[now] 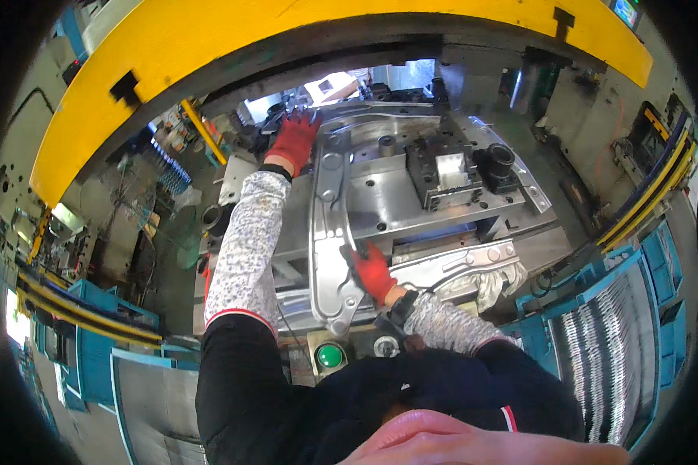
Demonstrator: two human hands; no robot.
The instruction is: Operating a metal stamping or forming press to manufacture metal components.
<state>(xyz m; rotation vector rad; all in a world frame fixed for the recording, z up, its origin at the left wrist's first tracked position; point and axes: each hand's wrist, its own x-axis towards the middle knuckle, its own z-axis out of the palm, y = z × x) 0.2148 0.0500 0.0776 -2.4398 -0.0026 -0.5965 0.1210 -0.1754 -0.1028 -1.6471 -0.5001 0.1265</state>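
Long metal panel (331, 263), glossy silver, was embossed and pierced. Left hand (296, 139), red-gloved, lay fingers spread near its far end; right hand (372, 273) met its edge, grip indiscernible.

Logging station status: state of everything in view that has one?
Long curved silver metal part: points toward the wearer; resting or held, unclear
Left red-gloved hand: fingers spread near the part's far end
Right red-gloved hand: touching the part's right edge
Round green button: pressed state unclear
Right-side blue metal rack: loaded with silver sheets
White cloth: crumpled
Yellow metal beam: motion unclear
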